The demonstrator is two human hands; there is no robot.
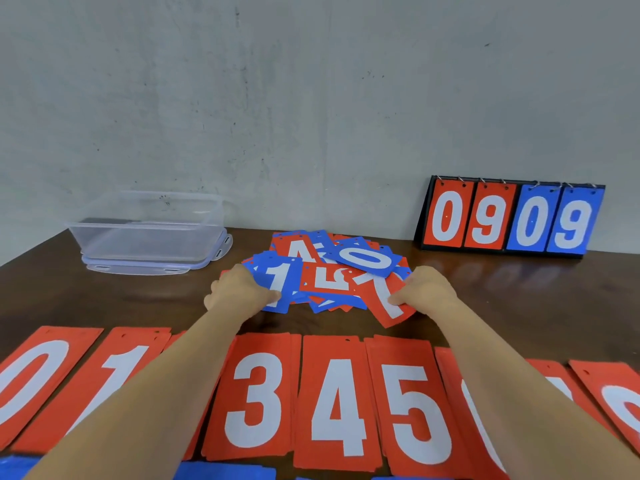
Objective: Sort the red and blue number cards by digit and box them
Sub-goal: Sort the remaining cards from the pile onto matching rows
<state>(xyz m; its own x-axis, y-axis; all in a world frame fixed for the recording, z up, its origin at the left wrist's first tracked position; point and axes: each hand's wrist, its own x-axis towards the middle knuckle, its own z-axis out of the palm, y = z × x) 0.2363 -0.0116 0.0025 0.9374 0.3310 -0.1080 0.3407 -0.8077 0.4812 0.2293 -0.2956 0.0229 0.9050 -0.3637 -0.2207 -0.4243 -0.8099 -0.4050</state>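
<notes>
A loose heap of red and blue number cards (346,261) lies mid-table. My left hand (239,292) grips the heap's left edge, thumb on a blue 1 card (277,277). My right hand (427,291) pinches a red 7 card (384,299) at the heap's right edge. Along the near edge lies a row of sorted red piles: 0 (31,382), 1 (117,372), 3 (256,400), 4 (339,407), 5 (412,414); my forearms cover others. Blue cards (221,471) peek in at the bottom. A clear plastic box (149,226) stands back left.
The box sits on its lid (156,265). A black flip scoreboard (509,220) showing 0 9 0 9 stands at the back right against the grey wall. The dark wooden table (138,299) shows bare wood between box, heap and card row.
</notes>
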